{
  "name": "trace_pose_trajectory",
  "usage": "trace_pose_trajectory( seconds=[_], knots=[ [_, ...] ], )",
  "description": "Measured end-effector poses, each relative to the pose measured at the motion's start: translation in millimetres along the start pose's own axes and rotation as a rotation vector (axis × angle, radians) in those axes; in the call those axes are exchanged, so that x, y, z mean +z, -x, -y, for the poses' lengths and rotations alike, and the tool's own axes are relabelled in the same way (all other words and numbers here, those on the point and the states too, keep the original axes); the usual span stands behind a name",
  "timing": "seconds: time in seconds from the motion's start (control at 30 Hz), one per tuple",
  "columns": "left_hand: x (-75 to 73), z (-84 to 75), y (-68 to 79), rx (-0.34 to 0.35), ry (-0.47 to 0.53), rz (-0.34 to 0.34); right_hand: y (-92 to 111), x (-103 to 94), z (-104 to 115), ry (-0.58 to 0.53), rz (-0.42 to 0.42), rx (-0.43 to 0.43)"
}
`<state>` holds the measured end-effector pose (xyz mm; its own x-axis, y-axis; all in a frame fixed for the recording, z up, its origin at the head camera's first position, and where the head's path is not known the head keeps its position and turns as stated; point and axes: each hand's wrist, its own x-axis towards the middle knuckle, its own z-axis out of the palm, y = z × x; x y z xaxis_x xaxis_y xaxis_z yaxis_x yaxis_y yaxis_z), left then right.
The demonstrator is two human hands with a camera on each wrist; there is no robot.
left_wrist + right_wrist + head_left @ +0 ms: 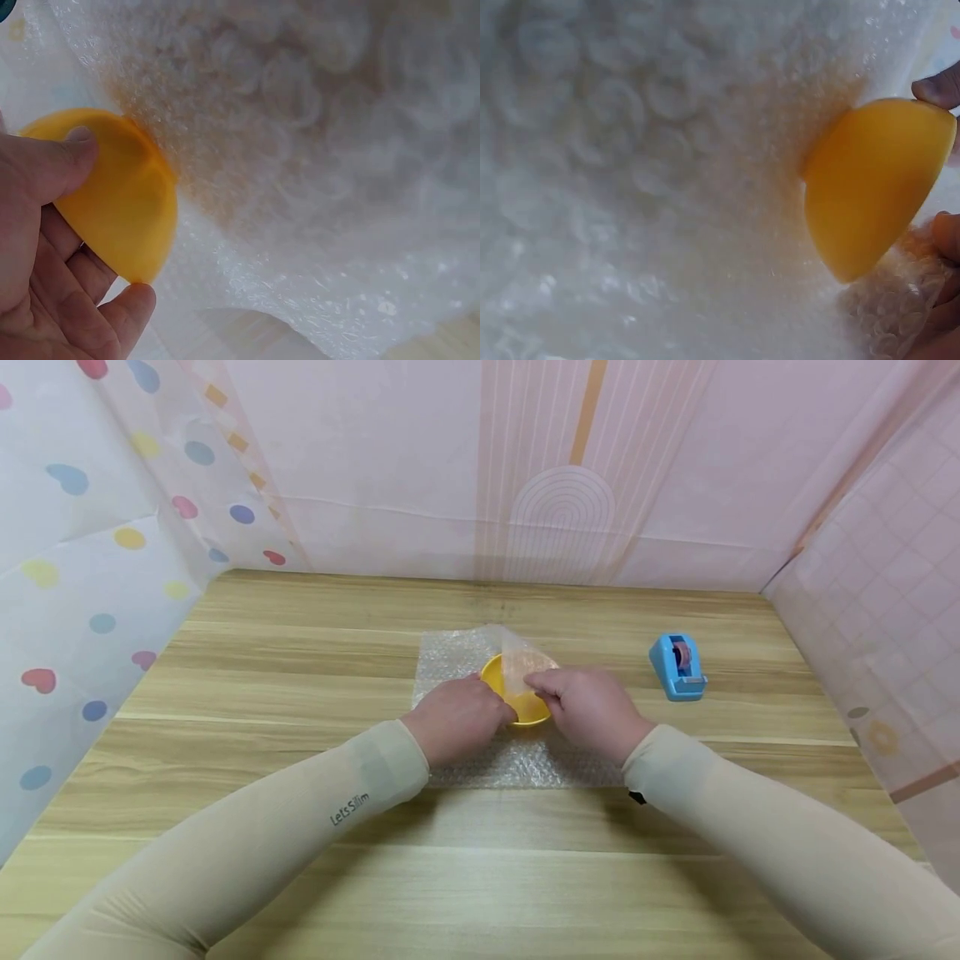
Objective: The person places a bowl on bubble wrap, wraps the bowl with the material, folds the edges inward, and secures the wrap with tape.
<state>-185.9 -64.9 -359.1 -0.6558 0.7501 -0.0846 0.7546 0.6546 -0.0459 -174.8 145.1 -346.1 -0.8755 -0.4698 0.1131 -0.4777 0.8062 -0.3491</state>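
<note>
Arms (258, 839) forward and inward — left hand (461, 720) and right hand (594, 708) close together, each in a pinch

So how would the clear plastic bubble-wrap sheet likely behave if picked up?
Probably floppy: one flap of the sheet bends down over the round, yellow, plastic-looking bowl. Likely light for its size: it looks like thin see-through film with air bubbles.

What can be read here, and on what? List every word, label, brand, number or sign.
"Let's Slim": dark lettering on the left sleeve.
No other text can be made out: none on the yellow bowl, the bubble wrap, the blue tape dispenser or the right sleeve.
</note>
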Motion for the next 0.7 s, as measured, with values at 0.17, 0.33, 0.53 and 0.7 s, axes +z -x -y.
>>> trace_pose_trajectory(
  seconds=[0.17, 0.33, 0.53, 0.7],
  knots=[
    [-0.9, 1.8, 0.6, -0.010, 0.033, 0.002, 2.5, 3.7, 0.3, 0.012, -0.007, -0.052],
    [1.9, 5.2, 1.5, -0.013, 0.091, -0.046, 3.2, 5.0, 0.4, 0.070, 0.018, -0.070],
    [7.1, 10.9, 4.8, 0.033, 0.150, -0.223, 3.6, 6.4, -1.2, 0.103, 0.024, -0.079],
    [9.3, 13.8, 7.2, 0.069, 0.136, -0.301, 3.6, 8.2, -3.4, 0.093, 0.023, -0.087]
  ],
)
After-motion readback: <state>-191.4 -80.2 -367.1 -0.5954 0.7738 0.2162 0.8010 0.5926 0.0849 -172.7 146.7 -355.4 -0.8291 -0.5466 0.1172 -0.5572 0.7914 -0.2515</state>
